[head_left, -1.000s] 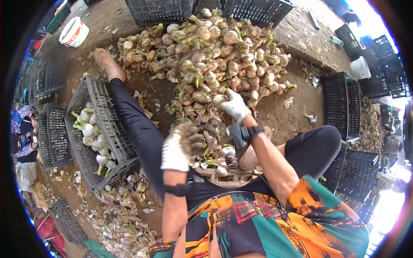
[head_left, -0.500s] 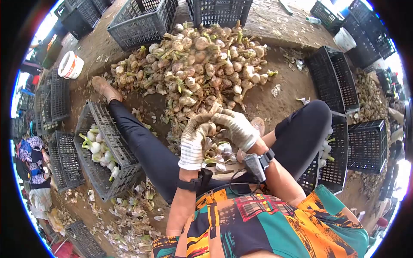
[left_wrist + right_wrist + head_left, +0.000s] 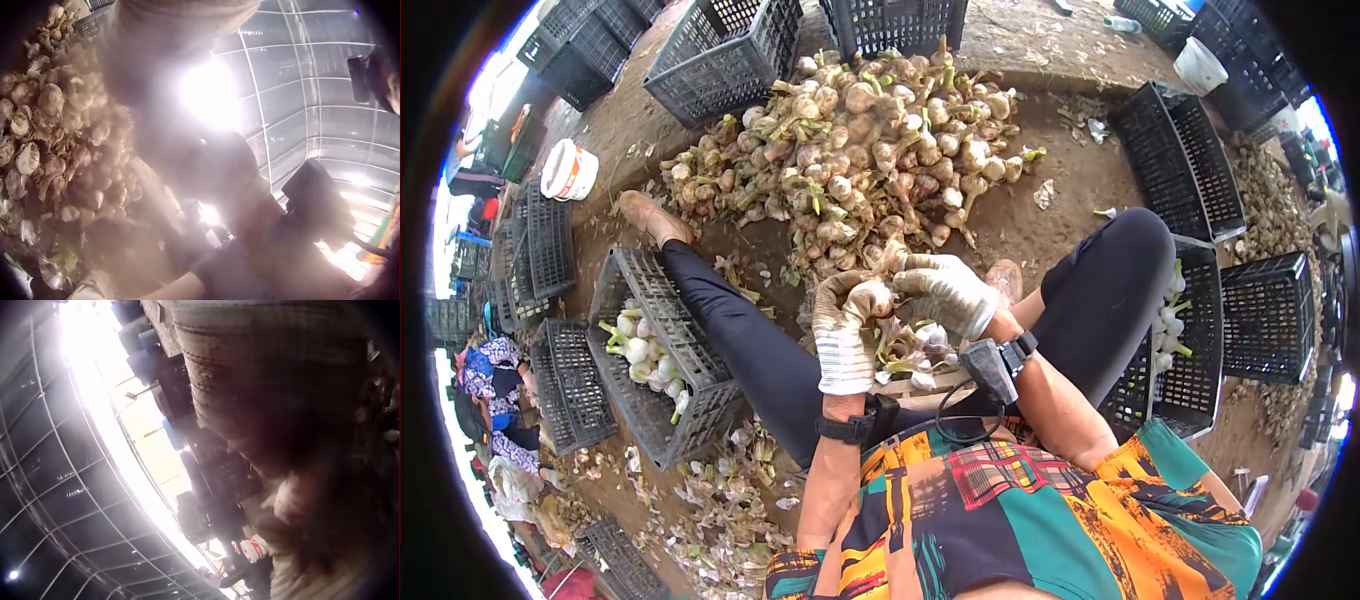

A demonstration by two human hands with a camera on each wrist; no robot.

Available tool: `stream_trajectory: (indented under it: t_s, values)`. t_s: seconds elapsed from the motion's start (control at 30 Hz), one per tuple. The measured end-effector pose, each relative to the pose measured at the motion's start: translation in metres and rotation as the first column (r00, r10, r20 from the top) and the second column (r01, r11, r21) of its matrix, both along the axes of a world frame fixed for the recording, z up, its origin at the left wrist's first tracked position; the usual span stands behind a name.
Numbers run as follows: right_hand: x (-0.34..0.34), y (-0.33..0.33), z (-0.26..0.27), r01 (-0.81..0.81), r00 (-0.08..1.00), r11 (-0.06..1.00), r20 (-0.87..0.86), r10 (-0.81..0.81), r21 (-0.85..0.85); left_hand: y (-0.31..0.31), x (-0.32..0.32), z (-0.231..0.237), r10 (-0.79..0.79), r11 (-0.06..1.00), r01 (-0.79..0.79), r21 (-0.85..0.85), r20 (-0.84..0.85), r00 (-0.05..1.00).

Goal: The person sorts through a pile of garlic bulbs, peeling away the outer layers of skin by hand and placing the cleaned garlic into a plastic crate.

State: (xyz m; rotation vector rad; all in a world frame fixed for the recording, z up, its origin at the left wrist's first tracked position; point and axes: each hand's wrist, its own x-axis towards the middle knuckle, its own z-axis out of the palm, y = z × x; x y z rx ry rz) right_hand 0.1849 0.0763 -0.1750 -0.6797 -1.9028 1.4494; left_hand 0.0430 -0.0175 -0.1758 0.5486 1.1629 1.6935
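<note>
Both hands wear dirty striped work gloves and meet over the person's lap. The left hand [image 3: 845,335] curls around a garlic bulb [image 3: 880,299], whose pale side shows between the gloves. From the other side, the right hand [image 3: 948,292] has its fingers bent against the same bulb, pinching at its dry outer skin. In the right wrist view, part of the garlic bulb [image 3: 289,499] shows between the dark gloved fingers. Just beyond the hands lies a big heap of unpeeled garlic [image 3: 870,150]. Glare washes out the left wrist view.
A tilted black crate [image 3: 665,350] with cleaned white garlic leans by the left leg. Another crate [image 3: 1190,340] holding white garlic stands beyond the right knee. Peeled skins [image 3: 730,500] litter the ground. More crates [image 3: 725,60] and a white bucket [image 3: 570,170] stand around the heap.
The right hand has come back from the heap with a garlic bulb and met the left hand over the lap. The left hand, loosely curled before, now grips the bulb.
</note>
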Motion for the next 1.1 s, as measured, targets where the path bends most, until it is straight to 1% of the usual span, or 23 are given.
stream_trajectory:
  t_s: [0.03, 0.07, 0.2, 0.23, 0.27, 0.33, 0.37, 0.47, 0.5, 0.6, 0.63, 0.67, 0.7, 0.73, 0.77, 0.8, 0.87, 0.9, 0.93, 0.97, 1.0, 1.07, 1.1]
  values:
    - [-0.002, -0.004, 0.011, 0.024, 0.998, 0.888, -0.041, -0.048, -0.459, 0.002, -0.005, -0.004, -0.029, 0.999, 0.03, 0.012, -0.098, 0.995]
    - [-0.004, -0.008, 0.017, 0.022, 0.992, 0.575, -0.052, -0.112, -0.818, 0.003, -0.007, -0.008, -0.059, 0.998, 0.063, 0.018, -0.193, 0.98]
    - [-0.007, -0.008, 0.015, 0.092, 0.992, 0.611, 0.018, -0.127, -0.787, -0.002, -0.009, -0.011, -0.038, 0.998, 0.059, 0.03, -0.458, 0.888]
    - [-0.01, -0.007, 0.011, 0.058, 0.995, 0.735, -0.025, -0.101, -0.675, -0.002, -0.009, -0.009, -0.006, 0.998, 0.035, 0.05, -0.48, 0.877]
    - [-0.013, -0.007, 0.009, 0.034, 0.995, 0.837, -0.064, -0.082, -0.545, -0.003, -0.009, -0.008, -0.029, 0.999, 0.041, 0.028, -0.343, 0.939]
    - [-0.016, -0.011, 0.02, 0.122, 0.983, 0.588, 0.015, -0.184, -0.8, -0.006, -0.007, -0.007, -0.073, 0.997, 0.073, -0.011, -0.045, 0.996]
    - [-0.018, -0.013, 0.023, 0.124, 0.985, 0.566, 0.031, -0.172, -0.815, -0.005, -0.008, -0.01, -0.064, 0.998, 0.062, -0.02, -0.116, 0.991]
    - [-0.017, -0.01, 0.017, 0.103, 0.994, 0.704, 0.053, -0.092, -0.703, -0.006, -0.003, 0.0, -0.036, 0.999, 0.036, 0.004, 0.202, 0.979]
    - [-0.015, -0.01, 0.017, 0.073, 0.997, 0.672, 0.037, -0.069, -0.737, -0.008, -0.007, -0.012, -0.067, 0.998, 0.061, 0.03, 0.293, 0.954]
    - [-0.009, -0.01, 0.002, -0.034, 0.987, 0.499, -0.109, -0.121, -0.866, -0.011, -0.012, -0.035, -0.099, 0.995, 0.084, 0.054, 0.459, 0.883]
    - [-0.008, -0.008, 0.004, -0.07, 0.98, 0.441, -0.143, -0.135, -0.895, -0.009, -0.009, -0.026, -0.077, 0.997, 0.067, 0.038, 0.43, 0.899]
    - [-0.007, -0.007, 0.006, -0.049, 0.986, 0.487, -0.12, -0.117, -0.872, -0.006, -0.009, -0.02, -0.061, 0.998, 0.057, 0.022, 0.251, 0.966]
    - [-0.007, -0.005, 0.009, -0.028, 0.99, 0.532, -0.095, -0.1, -0.846, -0.002, -0.008, -0.016, -0.043, 0.999, 0.043, 0.007, 0.064, 0.997]
    - [-0.007, -0.005, 0.012, -0.007, 0.994, 0.575, -0.067, -0.082, -0.818, 0.0, -0.006, -0.013, -0.023, 1.0, 0.023, -0.005, -0.124, 0.992]
    - [-0.012, -0.008, 0.011, 0.001, 0.984, 0.553, -0.098, -0.148, -0.833, 0.003, -0.004, -0.004, -0.018, 0.999, 0.026, 0.024, -0.283, 0.959]
    - [-0.015, -0.01, -0.002, 0.045, 0.976, 0.602, -0.095, -0.198, -0.798, 0.002, 0.001, 0.007, 0.007, 0.999, 0.01, 0.036, -0.432, 0.902]
    - [-0.017, -0.014, -0.004, 0.115, 0.975, 0.617, -0.03, -0.22, -0.779, -0.002, 0.006, 0.009, -0.034, 0.998, 0.021, -0.066, -0.204, 0.978]
    - [-0.021, -0.016, -0.007, 0.173, 0.969, 0.669, 0.002, -0.248, -0.723, -0.003, 0.003, -0.001, -0.027, 0.996, 0.029, -0.087, 0.027, 0.999]
    - [-0.024, -0.018, -0.011, 0.224, 0.962, 0.722, 0.028, -0.273, -0.654, -0.003, 0.002, -0.017, -0.012, 0.995, 0.037, -0.093, 0.256, 0.966]
    - [-0.024, -0.019, -0.012, 0.297, 0.955, 0.798, 0.145, -0.26, -0.525, 0.002, 0.006, -0.027, 0.222, 0.957, -0.117, -0.264, 0.415, 0.882]
    - [-0.026, -0.018, -0.02, 0.288, 0.957, 0.831, 0.167, -0.236, -0.476, 0.003, 0.002, -0.035, 0.228, 0.927, -0.021, -0.374, 0.519, 0.824]
    - [-0.031, -0.018, -0.033, 0.299, 0.952, 0.878, 0.183, -0.246, -0.374, 0.004, -0.01, -0.048, 0.159, 0.939, 0.138, -0.314, 0.755, 0.636]
    - [-0.031, -0.016, -0.046, 0.3, 0.946, 0.921, 0.205, -0.253, -0.248, 0.004, -0.014, -0.058, 0.156, 0.931, 0.163, -0.326, 0.762, 0.629]
